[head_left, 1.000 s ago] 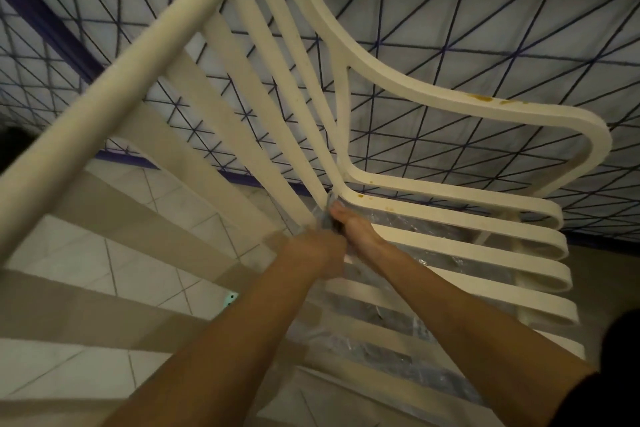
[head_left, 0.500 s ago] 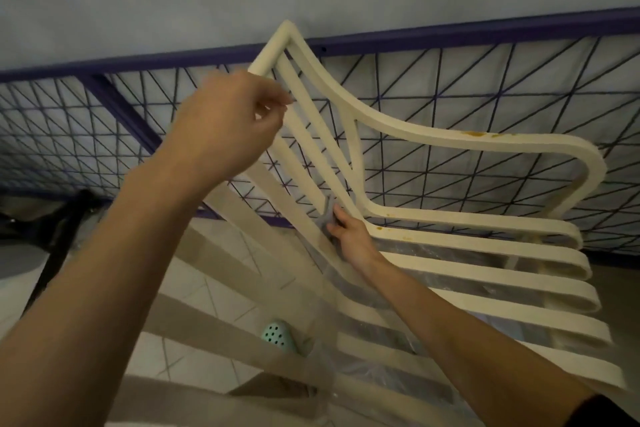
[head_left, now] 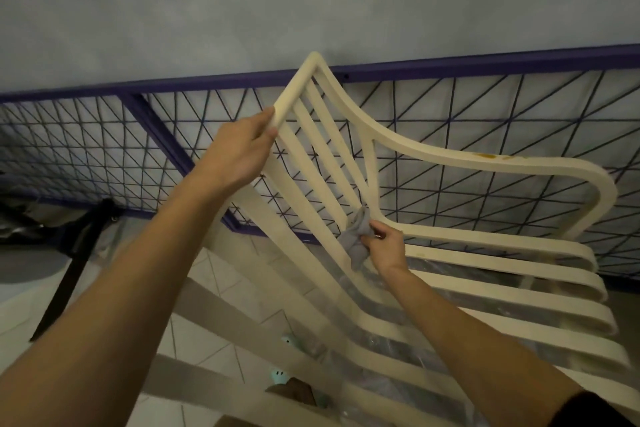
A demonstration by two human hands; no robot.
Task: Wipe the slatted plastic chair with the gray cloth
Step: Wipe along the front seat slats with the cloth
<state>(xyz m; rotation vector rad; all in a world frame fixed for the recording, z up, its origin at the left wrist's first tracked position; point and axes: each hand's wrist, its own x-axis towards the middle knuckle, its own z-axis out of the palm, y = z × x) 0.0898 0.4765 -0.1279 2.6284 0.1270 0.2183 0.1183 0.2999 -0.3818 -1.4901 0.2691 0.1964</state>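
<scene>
A cream slatted plastic chair (head_left: 485, 246) fills the middle and right of the view, its backrest rising to the upper left. My left hand (head_left: 239, 152) grips the top rail of the backrest. My right hand (head_left: 384, 246) holds a small gray cloth (head_left: 356, 236) bunched against the slats where the backrest meets the seat, beside the armrest's base. Orange-brown stains mark the top of the far armrest (head_left: 488, 155).
A purple metal railing with wire mesh (head_left: 450, 107) runs behind the chair against a gray wall. Tiled floor (head_left: 221, 291) shows through the slats. A foot in a mint-green clog (head_left: 280, 374) stands below. Dark objects (head_left: 69, 239) lie at the left.
My left hand rose from the seat corner and took hold of the backrest's top rail. The view lifted and pulled back. My right hand stayed at the corner with the cloth.
</scene>
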